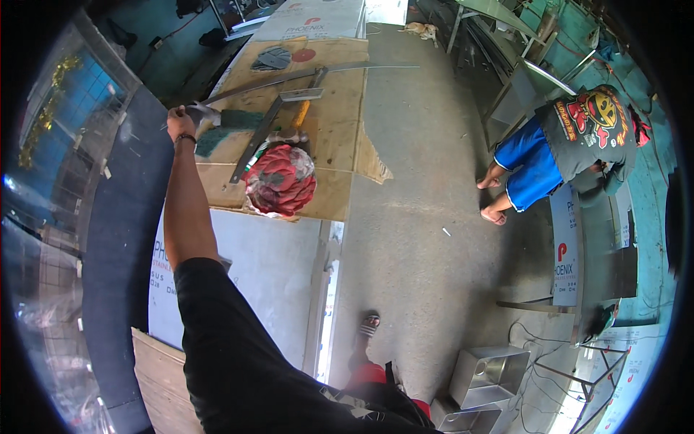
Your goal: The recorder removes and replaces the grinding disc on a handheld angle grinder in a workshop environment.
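Note:
My left hand (181,124) reaches across the bench with its fingers closed, at the left edge of a tan cardboard sheet (336,137). A small grey-white thing (204,116) lies against the fingers; its kind is too small to tell. Beside it lies a dark green scouring pad (238,119). A dark metal square (257,141) rests slantwise on the cardboard, close to a tool with a yellow handle (301,113). Nearer me is a crumpled red and white cloth bundle (282,181). My right hand is out of the picture.
Grey discs (271,58) and a long metal strip (289,75) lie farther up the bench. A co-worker in blue shorts (535,163) bends over at the right. Stainless steel basins (491,372) and cables (531,362) are at lower right. A dog (421,30) lies on the far floor.

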The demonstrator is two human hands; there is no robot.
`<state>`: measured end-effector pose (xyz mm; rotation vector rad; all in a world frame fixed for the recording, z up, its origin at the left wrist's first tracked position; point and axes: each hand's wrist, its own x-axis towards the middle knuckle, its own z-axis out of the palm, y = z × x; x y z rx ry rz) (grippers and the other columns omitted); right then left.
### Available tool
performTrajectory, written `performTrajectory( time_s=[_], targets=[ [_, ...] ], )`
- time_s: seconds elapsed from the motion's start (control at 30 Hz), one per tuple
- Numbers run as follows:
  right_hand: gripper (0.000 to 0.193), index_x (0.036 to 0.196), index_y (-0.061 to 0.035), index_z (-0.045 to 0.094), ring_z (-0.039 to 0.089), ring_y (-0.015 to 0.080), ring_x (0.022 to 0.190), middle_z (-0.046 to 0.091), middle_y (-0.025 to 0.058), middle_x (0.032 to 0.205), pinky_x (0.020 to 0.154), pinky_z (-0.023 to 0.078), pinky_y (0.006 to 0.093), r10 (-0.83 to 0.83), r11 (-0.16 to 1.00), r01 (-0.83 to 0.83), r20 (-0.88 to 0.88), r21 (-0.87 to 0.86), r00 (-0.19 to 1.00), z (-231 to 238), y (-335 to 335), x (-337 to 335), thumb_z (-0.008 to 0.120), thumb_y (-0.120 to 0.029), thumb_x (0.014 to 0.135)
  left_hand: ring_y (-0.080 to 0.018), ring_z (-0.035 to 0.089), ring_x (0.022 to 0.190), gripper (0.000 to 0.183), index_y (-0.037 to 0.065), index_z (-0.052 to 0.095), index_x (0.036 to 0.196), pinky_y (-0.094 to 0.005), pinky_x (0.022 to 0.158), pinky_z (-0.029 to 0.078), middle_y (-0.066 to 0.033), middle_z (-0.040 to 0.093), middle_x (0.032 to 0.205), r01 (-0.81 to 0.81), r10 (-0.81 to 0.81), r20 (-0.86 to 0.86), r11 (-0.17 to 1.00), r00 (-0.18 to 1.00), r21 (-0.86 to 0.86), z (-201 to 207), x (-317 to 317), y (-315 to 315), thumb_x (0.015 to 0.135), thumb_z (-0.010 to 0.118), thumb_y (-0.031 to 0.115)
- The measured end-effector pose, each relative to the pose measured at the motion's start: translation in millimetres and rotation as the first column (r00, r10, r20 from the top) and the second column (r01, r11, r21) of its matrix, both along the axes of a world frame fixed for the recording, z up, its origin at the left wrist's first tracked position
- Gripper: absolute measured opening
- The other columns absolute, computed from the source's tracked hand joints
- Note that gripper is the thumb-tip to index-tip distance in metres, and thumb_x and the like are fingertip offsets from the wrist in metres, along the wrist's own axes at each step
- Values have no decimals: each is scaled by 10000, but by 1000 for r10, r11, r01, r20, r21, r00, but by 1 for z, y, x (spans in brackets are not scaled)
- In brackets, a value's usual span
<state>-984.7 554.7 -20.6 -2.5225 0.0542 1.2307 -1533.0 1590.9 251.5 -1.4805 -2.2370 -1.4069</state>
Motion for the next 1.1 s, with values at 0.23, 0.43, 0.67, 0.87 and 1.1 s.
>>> performTrajectory(
  time_s=[0.23, 0.43, 0.67, 0.87, 1.1],
  targets=[
    [296, 1124, -56, 669, 673, 227, 953, 698, 105, 1005, 779, 556, 432, -8, 1000, 8, -10, 23, 1000, -6, -32, 9, 502, -263, 992, -427, 651, 1048, 543, -108, 644, 1126, -438, 918, 491, -292, 685, 1086, 41, -89, 296, 985, 951, 166, 53, -27, -17, 947, 609, 403],
    [300, 1122, -57, 671, 674, 228, 950, 701, 102, 999, 775, 561, 439, -30, 998, 32, -35, 51, 999, -19, -92, 0, 491, -261, 996, -277, 626, 1085, 577, -99, 661, 1152, -396, 975, 458, -135, 686, 1155, 284, -284, 808, 947, 517, 152, 131, -1, -40, 881, 738, 404],
    [177, 922, -86, 706, 650, 274, 1044, 692, 115, 969, 889, 512, 440, 797, 601, -790, 174, -124, 579, -63, -265, 21, 578, -208, 919, -187, 563, 1190, 404, 22, 596, 1322, -345, 1014, 440, -74, 623, 1284, 834, -688, 707, 480, 165, 273, 105, 193, -149, 966, 638, 209],
    [421, 1227, -54, 660, 657, 230, 1028, 711, 143, 1088, 930, 494, 352, -269, 707, 54, 198, 705, 943, 174, 13, -5, 584, -388, 983, -156, 515, 890, 194, 52, 536, 912, -313, 847, 451, -37, 547, 956, 843, -882, 214, -467, -421, -268, 93, 466, -506, 840, 712, 88],
    [200, 1030, -93, 597, 624, 164, 831, 615, 26, 873, 785, 526, 347, -596, -481, 554, -717, 680, 362, 175, -98, -70, 597, -291, 1002, -340, 628, 1025, 171, 31, 593, 953, -427, 815, 538, -160, 632, 1119, 123, -128, -22, -864, -992, -488, -55, 488, -997, 802, 673, 46]
  ],
)
